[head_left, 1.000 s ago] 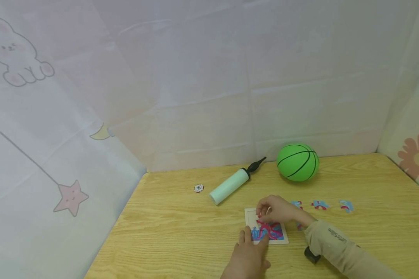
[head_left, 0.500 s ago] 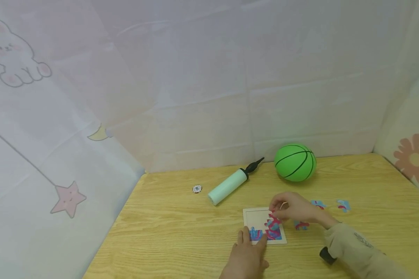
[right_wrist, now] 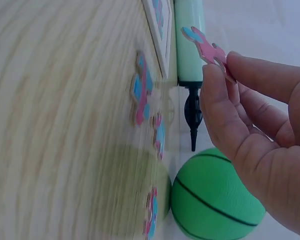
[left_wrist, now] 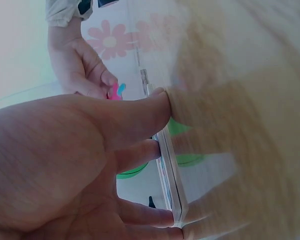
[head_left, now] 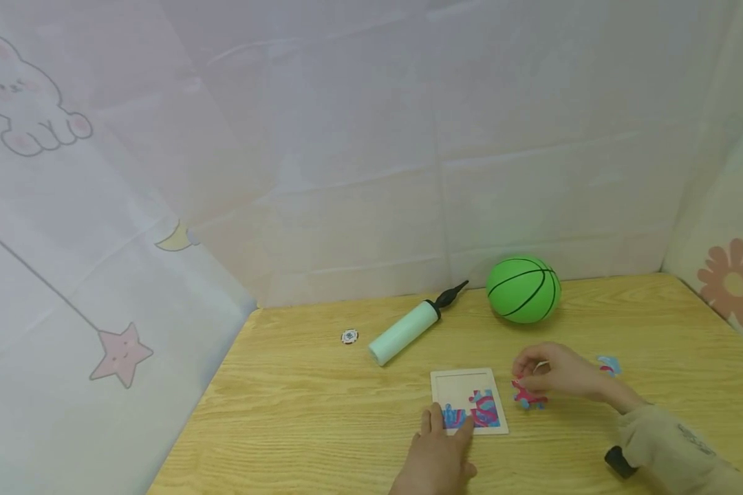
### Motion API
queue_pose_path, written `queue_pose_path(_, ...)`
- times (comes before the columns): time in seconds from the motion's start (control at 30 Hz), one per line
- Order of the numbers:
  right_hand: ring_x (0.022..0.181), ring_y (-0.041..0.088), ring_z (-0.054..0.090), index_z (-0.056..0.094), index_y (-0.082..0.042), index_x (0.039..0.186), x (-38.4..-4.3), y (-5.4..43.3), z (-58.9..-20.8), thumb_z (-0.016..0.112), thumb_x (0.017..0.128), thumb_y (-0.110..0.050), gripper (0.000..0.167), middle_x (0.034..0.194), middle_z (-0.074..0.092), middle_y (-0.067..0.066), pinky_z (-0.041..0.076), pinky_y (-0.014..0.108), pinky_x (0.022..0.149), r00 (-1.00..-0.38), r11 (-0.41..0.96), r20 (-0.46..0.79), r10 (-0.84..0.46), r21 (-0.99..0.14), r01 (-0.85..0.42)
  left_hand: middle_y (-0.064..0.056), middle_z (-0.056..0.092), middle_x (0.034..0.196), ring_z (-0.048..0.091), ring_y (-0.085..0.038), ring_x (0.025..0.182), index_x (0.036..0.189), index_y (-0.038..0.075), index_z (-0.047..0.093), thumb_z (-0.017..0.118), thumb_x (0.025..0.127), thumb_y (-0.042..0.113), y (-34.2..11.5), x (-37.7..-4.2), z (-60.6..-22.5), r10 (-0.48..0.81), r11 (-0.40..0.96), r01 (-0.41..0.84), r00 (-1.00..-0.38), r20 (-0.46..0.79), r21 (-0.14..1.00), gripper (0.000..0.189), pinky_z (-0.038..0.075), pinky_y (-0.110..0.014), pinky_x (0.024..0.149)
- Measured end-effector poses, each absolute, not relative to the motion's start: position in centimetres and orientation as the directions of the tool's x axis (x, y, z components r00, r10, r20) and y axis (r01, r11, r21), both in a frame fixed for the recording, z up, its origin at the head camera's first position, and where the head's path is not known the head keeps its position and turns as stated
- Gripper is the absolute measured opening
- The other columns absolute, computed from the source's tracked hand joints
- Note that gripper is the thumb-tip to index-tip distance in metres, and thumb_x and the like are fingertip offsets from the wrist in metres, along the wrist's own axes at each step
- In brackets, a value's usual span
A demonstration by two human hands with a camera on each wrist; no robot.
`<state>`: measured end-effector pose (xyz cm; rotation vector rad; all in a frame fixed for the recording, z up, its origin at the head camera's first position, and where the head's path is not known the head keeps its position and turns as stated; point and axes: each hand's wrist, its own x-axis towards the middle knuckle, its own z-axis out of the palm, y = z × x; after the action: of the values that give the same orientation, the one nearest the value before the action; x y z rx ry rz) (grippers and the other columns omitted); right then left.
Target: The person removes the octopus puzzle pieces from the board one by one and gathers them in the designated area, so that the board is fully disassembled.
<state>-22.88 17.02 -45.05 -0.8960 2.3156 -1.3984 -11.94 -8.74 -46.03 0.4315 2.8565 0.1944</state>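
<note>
My right hand [head_left: 560,371] pinches a pink and blue jigsaw piece [right_wrist: 208,50] between thumb and fingertips, above the table to the right of the puzzle board. The shallow white puzzle board [head_left: 493,385] has joined pieces [head_left: 486,410] along its bottom and up its right side; bare backing shows at the upper left. My left hand [head_left: 435,455] rests on the board's near edge, fingers extended. In the left wrist view its thumb [left_wrist: 140,116] and fingertips touch the board's rim. Below the held piece, a loose jigsaw piece [right_wrist: 141,90] lies on the table.
More loose jigsaw pieces lie to the right, one [head_left: 608,364] beyond my right hand. Behind the board are a mint hand pump [head_left: 405,333] with a black nozzle and a green ball [head_left: 523,289]. A poker chip [head_left: 349,336] lies at the left. Fabric walls border the table.
My right hand has lifted the pink and blue piece off the board area and carried it right, over the loose pieces. The left hand has stayed on the board's edge.
</note>
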Motion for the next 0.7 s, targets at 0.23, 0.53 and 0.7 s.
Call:
queue_pose_path(0.23,0.076,0.01,0.061,0.063,0.002,0.1,-22.5,19.5,-45.6,0.066,0.089,-0.01,0.016,0.088,0.063,0.005,0.054,0.03,0.062,-0.748,0.32,0.075,-0.66,-0.872,-0.37,-0.025,0.033,0.146,0.037,-0.043,0.133,0.144,0.035,0.044,0.068,0.083,0.046,-8.7,-12.1,-46.0,0.294,0.949,0.25,-0.924,-0.246,0.194,0.067,0.048,-0.049,0.092)
queue_pose_path(0.53,0.076,0.003,0.057,0.065,-0.005,0.095,-22.4,22.4,-46.5,0.069,0.087,-0.008,0.009,0.085,0.064,-0.006,0.05,0.023,0.067,-0.764,0.414,0.135,-0.631,-0.774,-0.479,-0.025,0.033,0.147,0.037,-0.044,0.132,0.144,0.035,0.043,0.068,0.083,0.045,-8.8,-12.1,-45.9,0.299,0.945,0.249,-0.92,-0.252,0.213,0.067,0.048,-0.05,0.092)
queue_pose_path(0.7,0.068,0.004,0.058,0.064,0.001,0.098,-22.2,23.6,-46.8,0.067,0.088,-0.006,0.012,0.084,0.064,0.0,0.052,0.026,0.059,-0.772,0.413,0.073,-0.632,-0.811,-0.415,-0.026,0.032,0.147,0.037,-0.045,0.132,0.144,0.034,0.044,0.068,0.083,0.044,-8.8,-12.0,-45.8,0.306,0.941,0.252,-0.921,-0.243,0.227,0.066,0.048,-0.05,0.092)
